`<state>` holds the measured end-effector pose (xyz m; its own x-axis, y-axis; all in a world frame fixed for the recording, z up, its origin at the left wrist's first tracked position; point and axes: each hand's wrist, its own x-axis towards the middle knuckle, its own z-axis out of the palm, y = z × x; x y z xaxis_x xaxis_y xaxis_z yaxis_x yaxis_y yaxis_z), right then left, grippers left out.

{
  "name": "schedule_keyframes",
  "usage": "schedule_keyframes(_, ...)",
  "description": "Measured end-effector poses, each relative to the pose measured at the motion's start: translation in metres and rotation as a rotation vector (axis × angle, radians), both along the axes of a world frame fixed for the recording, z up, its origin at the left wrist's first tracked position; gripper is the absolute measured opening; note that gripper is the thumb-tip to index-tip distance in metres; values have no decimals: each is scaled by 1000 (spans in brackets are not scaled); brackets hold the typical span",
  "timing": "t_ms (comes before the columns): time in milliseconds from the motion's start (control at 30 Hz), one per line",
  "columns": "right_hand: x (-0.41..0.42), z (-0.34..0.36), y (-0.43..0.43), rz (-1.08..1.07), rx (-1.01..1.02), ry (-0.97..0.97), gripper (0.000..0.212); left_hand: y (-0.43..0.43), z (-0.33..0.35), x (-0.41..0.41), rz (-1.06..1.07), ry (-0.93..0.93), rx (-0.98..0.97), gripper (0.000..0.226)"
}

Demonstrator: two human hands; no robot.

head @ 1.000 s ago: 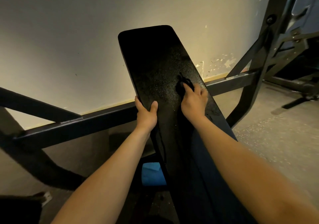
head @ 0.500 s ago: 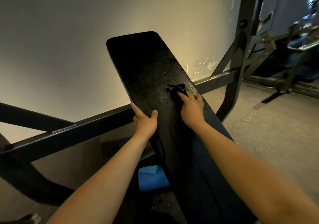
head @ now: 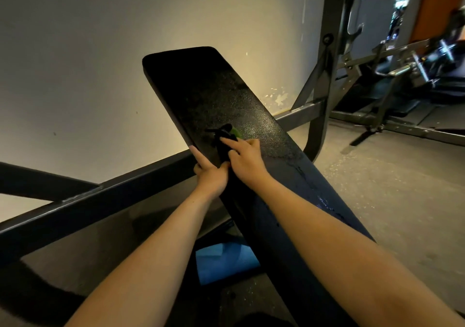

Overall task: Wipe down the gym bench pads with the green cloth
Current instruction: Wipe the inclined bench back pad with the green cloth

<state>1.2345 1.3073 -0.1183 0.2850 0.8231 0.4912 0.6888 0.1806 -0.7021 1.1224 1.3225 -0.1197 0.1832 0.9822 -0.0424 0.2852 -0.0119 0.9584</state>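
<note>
On the inclined black bench pad, near its middle, a bunched cloth is pressed against the textured surface; most of it reads dark in the dim light, and only a small patch of green is seen at its upper right edge. The cloth is covered from below by the right hand, whose fingers are laid over it, fairly straight and slightly spread, so that the cloth is pushed flat rather than clenched. Whether any of it is tucked under the palm cannot be told.

The left edge of the pad is gripped by the left hand: its thumb lies on the top face, just beside the right hand, and its fingers are wrapped along and under the side edge. Both forearms are extended up from the bottom of the view.

A sheen of wetness is seen on the lower right part of the pad. Behind the pad a dark steel crossbar runs along a pale wall, where flaked paint is seen near the floor. An upright frame post stands to the right, with further gym equipment, blurred, beyond it. A blue object lies beneath the pad, on a grey floor.
</note>
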Motion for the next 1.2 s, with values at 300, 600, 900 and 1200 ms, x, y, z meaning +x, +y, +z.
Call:
schedule_keyframes(300, 97, -23, -15, -512, -191, 82, 60, -3, -19, -5, -44, -17, 72, 91)
schedule_keyframes(600, 4, -27, -10, -346, 12, -57, 52, 0, -20, -6, -71, -77, 70, 91)
schedule_keyframes(900, 31, -14, -6, -276, -41, -273, 58, -1, -18, -24, -203, -61, 33, 88)
schedule_keyframes(1200, -19, -17, -16, -234, -44, -111, 53, -1, -22, -31, -227, -123, 55, 91)
